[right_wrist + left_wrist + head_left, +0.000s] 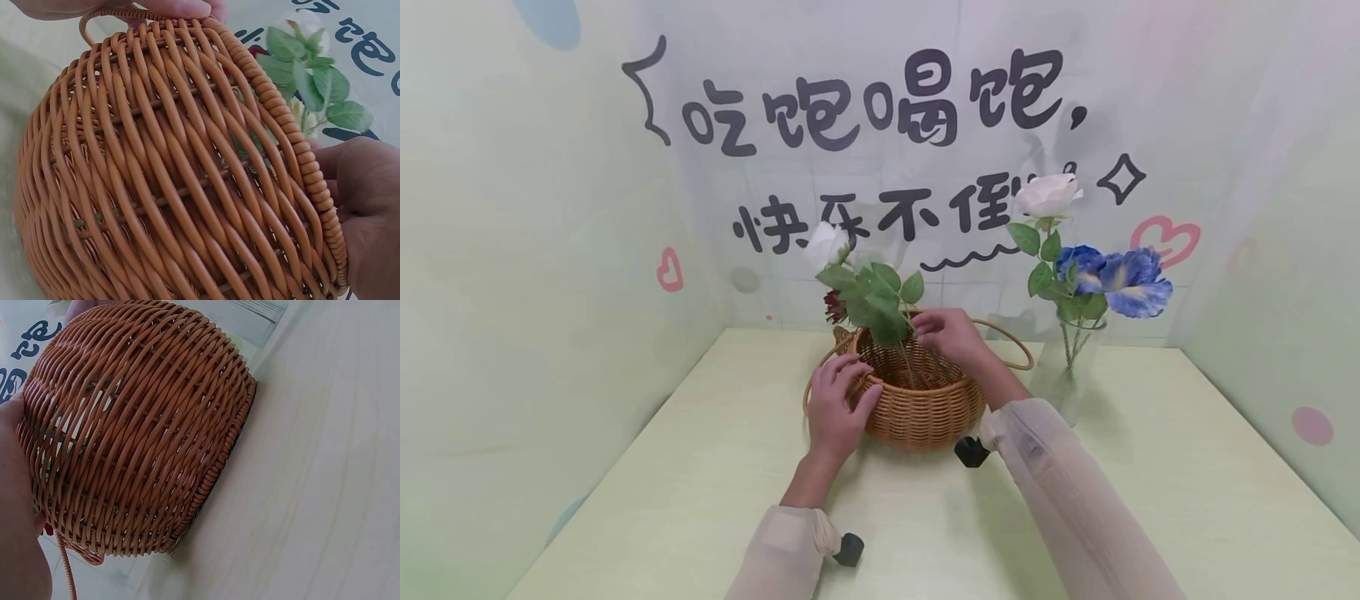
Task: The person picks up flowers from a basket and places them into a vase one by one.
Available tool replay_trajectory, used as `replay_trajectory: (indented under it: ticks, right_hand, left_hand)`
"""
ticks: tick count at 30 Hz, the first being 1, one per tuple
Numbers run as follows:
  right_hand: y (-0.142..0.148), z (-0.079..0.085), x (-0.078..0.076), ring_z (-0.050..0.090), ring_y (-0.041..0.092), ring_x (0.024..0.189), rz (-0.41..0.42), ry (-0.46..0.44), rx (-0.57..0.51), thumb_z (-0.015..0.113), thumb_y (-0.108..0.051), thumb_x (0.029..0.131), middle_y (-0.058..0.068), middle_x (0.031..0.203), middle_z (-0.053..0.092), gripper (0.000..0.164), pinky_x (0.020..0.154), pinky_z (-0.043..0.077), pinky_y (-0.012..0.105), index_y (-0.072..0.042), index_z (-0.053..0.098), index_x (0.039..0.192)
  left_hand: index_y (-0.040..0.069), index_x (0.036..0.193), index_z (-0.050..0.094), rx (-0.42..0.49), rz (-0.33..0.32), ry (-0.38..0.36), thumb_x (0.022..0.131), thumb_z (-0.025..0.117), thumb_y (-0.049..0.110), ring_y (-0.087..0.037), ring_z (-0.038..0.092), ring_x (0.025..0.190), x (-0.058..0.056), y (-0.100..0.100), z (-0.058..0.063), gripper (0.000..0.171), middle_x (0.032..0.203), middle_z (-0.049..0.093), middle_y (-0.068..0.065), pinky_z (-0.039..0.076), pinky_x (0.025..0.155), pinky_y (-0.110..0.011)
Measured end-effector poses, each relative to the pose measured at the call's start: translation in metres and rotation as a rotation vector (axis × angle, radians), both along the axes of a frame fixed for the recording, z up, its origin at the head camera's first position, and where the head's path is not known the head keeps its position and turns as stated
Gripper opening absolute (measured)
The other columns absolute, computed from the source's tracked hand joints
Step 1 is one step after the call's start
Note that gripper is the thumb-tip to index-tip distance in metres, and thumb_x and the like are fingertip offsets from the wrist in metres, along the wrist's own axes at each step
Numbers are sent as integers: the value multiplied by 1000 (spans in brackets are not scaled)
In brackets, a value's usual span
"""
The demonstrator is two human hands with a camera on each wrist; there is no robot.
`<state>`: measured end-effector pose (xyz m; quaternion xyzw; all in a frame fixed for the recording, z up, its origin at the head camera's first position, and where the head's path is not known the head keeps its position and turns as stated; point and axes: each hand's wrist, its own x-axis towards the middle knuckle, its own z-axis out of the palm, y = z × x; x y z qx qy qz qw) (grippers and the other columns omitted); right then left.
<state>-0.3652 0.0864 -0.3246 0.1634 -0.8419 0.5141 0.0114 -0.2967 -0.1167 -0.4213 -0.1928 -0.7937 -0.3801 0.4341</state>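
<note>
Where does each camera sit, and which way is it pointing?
Head: worn on the head, looking forward and down at the wicker basket and glass vase; left hand, right hand and sleeves show.
Left wrist: worn there, facing the wicker basket's side; part of the left hand at left edge.
Right wrist: worn there, facing the wicker basket's side and rim; right hand at right, part of left hand at top.
Both wrist views share the wicker basket and wall lettering.

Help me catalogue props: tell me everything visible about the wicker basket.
The wicker basket is brown and round-bellied, apparently rattan, with a wrapped rim and thin loop handles at both sides. It stands upright on the pale table, flower stems inside. The left hand holds its rim; whether the right hand, reaching over it, also touches is unclear.
</note>
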Motion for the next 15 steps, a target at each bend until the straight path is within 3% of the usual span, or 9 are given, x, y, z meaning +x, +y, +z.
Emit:
replay_trajectory:
  ticks: [9, 15]
  right_hand:
    - [-1, 2, 1, 63, 29, 97, -59, 121, -70, 63, 6, 89, 17, 102, 67, 24, 82, 51, 36, 4, 64, 113]
    - [2, 6, 3, 62, 30, 96, -95, 158, -174, 64, 6, 88, 19, 103, 66, 25, 84, 50, 38, 5, 64, 113]
  left_hand:
    - [14, 104, 68, 13, 0, -2, 87, 70, 31, -30, 48, 115, 1, -2, 0, 24, 123, 59, -6, 38, 95, -51]
    - [14, 104, 68, 17, -11, -14, 87, 70, 31, -29, 48, 114, 0, -2, 0, 25, 124, 59, -6, 39, 93, -52]
